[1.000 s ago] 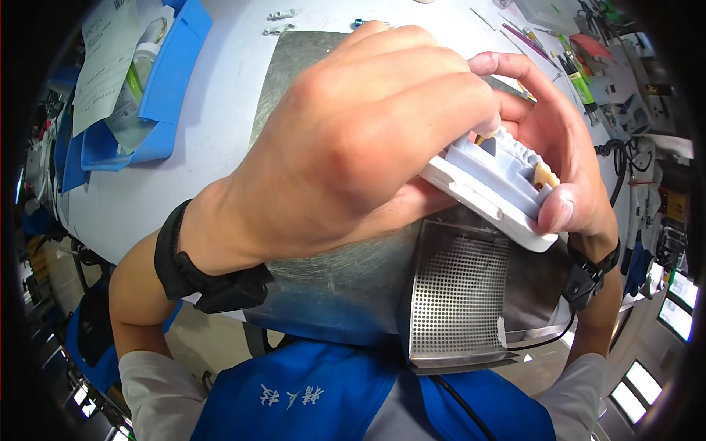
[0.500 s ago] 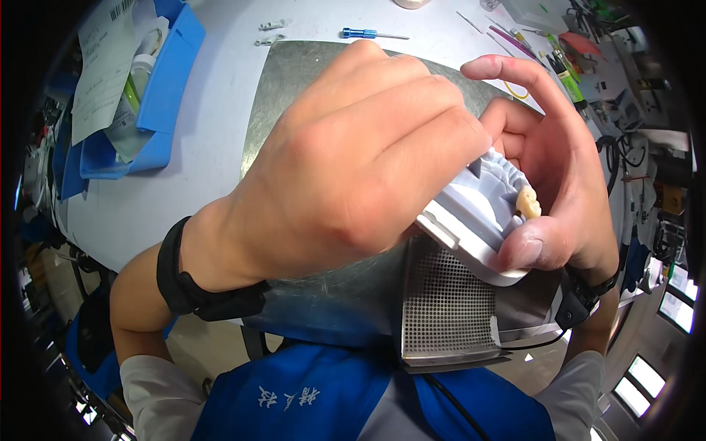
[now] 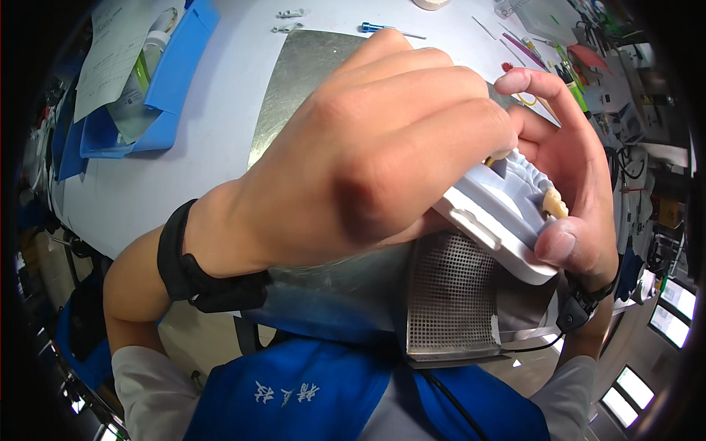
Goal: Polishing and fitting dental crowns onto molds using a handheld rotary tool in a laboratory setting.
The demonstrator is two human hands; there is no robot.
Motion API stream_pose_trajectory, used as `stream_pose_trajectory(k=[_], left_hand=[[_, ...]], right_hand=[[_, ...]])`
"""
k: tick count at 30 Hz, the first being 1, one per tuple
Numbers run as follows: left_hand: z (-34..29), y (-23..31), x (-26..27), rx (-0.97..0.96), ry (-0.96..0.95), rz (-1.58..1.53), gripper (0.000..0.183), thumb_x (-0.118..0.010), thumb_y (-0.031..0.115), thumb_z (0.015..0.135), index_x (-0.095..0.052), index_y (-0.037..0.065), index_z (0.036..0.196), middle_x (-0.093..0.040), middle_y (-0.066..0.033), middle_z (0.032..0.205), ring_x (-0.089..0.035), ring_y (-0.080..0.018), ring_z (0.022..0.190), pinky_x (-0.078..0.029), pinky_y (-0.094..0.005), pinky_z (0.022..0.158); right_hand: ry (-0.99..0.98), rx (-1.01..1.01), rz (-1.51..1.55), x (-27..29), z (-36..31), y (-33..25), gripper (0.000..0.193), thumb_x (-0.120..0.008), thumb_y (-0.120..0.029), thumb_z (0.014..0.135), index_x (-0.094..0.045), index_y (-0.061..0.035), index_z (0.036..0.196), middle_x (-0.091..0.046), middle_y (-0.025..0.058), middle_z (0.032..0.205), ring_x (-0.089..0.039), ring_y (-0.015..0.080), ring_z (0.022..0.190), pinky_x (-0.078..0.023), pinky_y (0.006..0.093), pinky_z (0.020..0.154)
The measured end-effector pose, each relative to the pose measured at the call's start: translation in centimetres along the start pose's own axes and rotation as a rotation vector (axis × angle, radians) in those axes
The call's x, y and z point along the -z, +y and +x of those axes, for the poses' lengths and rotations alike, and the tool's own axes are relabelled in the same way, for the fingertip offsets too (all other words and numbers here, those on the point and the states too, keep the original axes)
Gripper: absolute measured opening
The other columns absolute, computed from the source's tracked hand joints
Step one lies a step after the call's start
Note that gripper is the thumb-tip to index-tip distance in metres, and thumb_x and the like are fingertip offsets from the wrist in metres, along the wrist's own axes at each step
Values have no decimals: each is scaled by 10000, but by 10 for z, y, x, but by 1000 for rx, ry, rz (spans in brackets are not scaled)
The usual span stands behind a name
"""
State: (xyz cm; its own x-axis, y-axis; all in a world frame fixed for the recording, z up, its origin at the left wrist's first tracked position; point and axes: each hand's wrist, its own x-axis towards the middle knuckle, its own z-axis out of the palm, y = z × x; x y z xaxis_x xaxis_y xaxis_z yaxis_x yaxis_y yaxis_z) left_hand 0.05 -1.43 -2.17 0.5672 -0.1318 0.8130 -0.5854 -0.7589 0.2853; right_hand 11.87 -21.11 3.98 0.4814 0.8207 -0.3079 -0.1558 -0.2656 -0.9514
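Note:
A pale grey dental model (image 3: 507, 197) on a white base is held between both hands, tilted above the metal plate. My left hand (image 3: 382, 140) is closed at the model's left end, with its fingertips mostly hidden behind the knuckles. By those fingertips a small yellowish piece (image 3: 493, 159) shows in part. My right hand (image 3: 581, 162) grips the right end, its thumb on the near side and its index finger arched up, off the model. Just beyond that thumb, a yellowish tooth crown (image 3: 554, 203) sits on the model's row of teeth.
Under the hands is a metal plate (image 3: 301, 70), with a perforated metal grille (image 3: 452, 294) at the front edge. A blue bin (image 3: 176, 81) with papers and a bottle stands left. A blue-handled screwdriver (image 3: 379, 29) lies behind, and slim tools (image 3: 522, 48) lie at the back right.
Both hands and the dental model sit farther right in the view, which has itself shifted a little. The small yellowish piece by my left fingertips now shows.

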Motion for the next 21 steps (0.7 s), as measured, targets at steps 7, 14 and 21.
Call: stream_pose_trajectory(k=[7, 14, 21], left_hand=[[-1, -3, -4, 3, 66, -39, 398, -941, 263, 749, -759, 25, 1012, -719, -65, 831, -662, -234, 722, -441, -347, 706], [1, -5, -8, 32, 148, -69, 403, -928, 188, 728, -712, 24, 1027, -723, -99, 961, -688, -285, 848, -503, -397, 745], [-6, -2, -9, 156, -48, 11, 431, -919, 93, 758, -597, 32, 1037, -640, -116, 966, -660, -313, 819, -534, -412, 713]], right_hand=[[-106, 25, 95, 11, 5, 8, 1389, -1037, -491, 619, -227, 91, 1585, -664, 288, 1342, -710, 331, 1255, -555, 398, 1117], [-170, 96, 77, 25, 7, 12, 1190, -927, -462, 727, -306, 97, 1575, -654, 278, 1375, -705, 336, 1261, -545, 398, 1124], [-92, 326, -339, 29, 7, 0, 390, -772, -265, 991, -695, 49, 1208, -701, 121, 1170, -611, 147, 977, -500, 301, 921]])
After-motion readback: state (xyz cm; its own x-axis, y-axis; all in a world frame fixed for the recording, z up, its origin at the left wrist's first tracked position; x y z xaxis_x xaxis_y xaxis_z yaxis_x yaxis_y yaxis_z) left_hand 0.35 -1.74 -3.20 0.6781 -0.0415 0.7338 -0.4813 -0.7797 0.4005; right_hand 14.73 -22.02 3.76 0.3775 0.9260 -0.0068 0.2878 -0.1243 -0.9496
